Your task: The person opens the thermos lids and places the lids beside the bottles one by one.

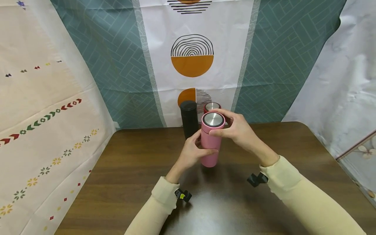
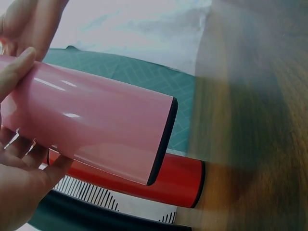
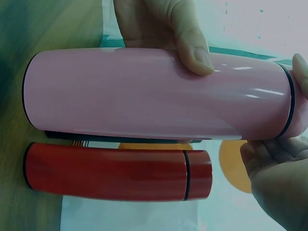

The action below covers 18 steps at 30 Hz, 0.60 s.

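From the head view, we grip the pink bottle [image 1: 211,142] with both hands: the left hand [image 1: 191,153] wraps the middle of its body, and the right hand [image 1: 239,129] holds it round the top, thumb just below the steel-faced lid [image 1: 213,119]. The bottle stands nearly upright over the table [image 1: 141,160], in front of the red bottle [image 1: 212,106], with the black bottle [image 1: 189,119] behind and to its left; we would do well to hold it clear of both. In the left wrist view, its black base [image 2: 163,142] seems raised off the tabletop, so we judge that the left hand must bear much of the weight; thumb and fingers press opposite sides, which suits a smooth, glossy wall that could slip. In the right wrist view, the right hand pinches the end beyond the dark ring [image 3: 289,103], while our left thumb lies along the body. If we turn or tilt the bottle, both hands should work along one axis, the lower grip firm and the upper one light.
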Motion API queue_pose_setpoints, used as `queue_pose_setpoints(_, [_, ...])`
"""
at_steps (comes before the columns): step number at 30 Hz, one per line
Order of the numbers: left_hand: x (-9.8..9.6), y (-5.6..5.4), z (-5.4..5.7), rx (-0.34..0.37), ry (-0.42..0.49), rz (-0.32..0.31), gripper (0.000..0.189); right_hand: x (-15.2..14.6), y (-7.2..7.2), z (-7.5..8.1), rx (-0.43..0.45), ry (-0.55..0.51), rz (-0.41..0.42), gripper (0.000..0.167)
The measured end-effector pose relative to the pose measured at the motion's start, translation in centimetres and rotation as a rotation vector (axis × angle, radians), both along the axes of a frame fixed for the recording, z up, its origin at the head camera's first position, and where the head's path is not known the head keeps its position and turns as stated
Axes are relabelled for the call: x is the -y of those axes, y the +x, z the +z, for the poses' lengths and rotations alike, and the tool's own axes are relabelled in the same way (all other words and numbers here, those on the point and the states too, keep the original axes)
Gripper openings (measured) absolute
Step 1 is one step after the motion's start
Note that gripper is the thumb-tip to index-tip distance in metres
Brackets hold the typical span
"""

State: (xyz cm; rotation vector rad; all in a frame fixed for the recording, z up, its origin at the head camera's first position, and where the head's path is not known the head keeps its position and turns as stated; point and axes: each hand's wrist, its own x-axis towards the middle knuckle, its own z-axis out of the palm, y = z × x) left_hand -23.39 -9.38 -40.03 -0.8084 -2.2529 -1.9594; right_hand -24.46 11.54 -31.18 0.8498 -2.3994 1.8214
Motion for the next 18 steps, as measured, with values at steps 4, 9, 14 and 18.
queue_pose_setpoints(4, [0.14, 0.00, 0.15, 0.012, -0.008, -0.023, 0.070, -0.19, -0.16, 0.14, 0.015, 0.005, 0.030, 0.062])
queue_pose_setpoints(9, [0.44, -0.21, 0.20, 0.029, -0.035, -0.056, 0.069, -0.69, -0.64, 0.20, 0.049, -0.004, 0.114, 0.064])
queue_pose_setpoints(14, [0.59, -0.13, 0.22, 0.045, -0.045, -0.073, 0.068, -0.81, -0.80, 0.06, 0.083, -0.045, 0.188, 0.065])
queue_pose_setpoints(18, [0.38, 0.00, 0.08, 0.023, -0.012, -0.039, 0.068, -0.24, -0.19, -0.27, 0.105, -0.086, 0.170, 0.067])
